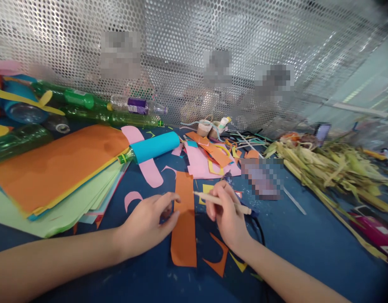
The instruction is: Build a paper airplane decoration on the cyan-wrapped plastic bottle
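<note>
Forearms enter from the lower edge, both bare, and meet over a blue tabletop [307, 240]. Left hand [146, 223]: lies flat with its fingers [168, 200] spread loosely, their tips pressing the left edge of an orange paper strip [183, 219]; nothing is gripped. Right hand [227, 214]: its fingers are curled closed around a pale wooden stick [222, 202], which lies nearly level, its free end pointing left and hovering over the strip's right edge, just beside the left fingertips. The strip lies lengthwise between the two hands, running from beyond the fingers down toward the wrists. Orange and yellow offcuts [220, 259] lie just below the right wrist. Left of the left fingers, well apart, rests a fanned stack of coloured sheets [58, 172] with orange uppermost. Beyond the fingers lie a bottle wrapped in turquoise paper [154, 146] on a pink cut-out shape [149, 170], then a heap of pink and orange scraps [209, 158]. Far right of the right fingers: a pile of dried leaf strips [332, 168]. Green plastic bottles [80, 99] line a perforated metal screen [194, 42] at the back.
</note>
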Tool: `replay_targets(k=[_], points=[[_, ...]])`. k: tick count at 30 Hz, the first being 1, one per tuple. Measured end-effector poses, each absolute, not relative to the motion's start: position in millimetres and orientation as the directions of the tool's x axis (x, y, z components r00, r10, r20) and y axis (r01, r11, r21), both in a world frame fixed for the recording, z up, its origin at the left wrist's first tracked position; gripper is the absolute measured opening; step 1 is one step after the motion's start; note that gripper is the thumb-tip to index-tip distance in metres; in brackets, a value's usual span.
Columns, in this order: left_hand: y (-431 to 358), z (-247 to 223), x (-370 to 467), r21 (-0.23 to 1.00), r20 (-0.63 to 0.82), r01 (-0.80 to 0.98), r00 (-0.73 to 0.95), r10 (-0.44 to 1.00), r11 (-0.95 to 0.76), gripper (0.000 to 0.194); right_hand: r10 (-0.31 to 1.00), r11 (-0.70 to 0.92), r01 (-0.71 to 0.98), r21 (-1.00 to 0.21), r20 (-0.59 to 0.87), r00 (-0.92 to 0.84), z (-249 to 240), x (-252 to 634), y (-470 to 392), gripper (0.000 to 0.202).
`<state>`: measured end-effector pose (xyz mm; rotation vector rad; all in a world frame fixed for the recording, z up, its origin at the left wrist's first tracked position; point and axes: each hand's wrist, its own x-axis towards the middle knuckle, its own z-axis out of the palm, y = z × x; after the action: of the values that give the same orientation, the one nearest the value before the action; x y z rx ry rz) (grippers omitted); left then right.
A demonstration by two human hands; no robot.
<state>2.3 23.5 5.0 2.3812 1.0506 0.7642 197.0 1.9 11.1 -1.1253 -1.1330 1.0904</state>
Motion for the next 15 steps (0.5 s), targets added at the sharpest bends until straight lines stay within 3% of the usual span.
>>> replay_targets(k=[4,9,15], points=[[23.4,3.0,2.7,0.521,0.331,0.482,0.647,0.687,-0.704,0.028,0.971,0.114,-0.027,-0.993,0.105,0.216,10.6,197.3,8.2,0.019],[23.2,-2.6,1.0,0.362,0.330,0.482,0.734,0.594,-0.798,0.041,0.978,0.143,0.051,-0.988,0.149,0.144,11.6,194.5,4.9,0.017],[19.6,0.7,-1.0,0.292,0.286,0.485,0.778,0.559,-0.824,0.044,0.976,0.206,0.116,-0.972,0.213,0.049,6.7,195.1,0.5,0.016]])
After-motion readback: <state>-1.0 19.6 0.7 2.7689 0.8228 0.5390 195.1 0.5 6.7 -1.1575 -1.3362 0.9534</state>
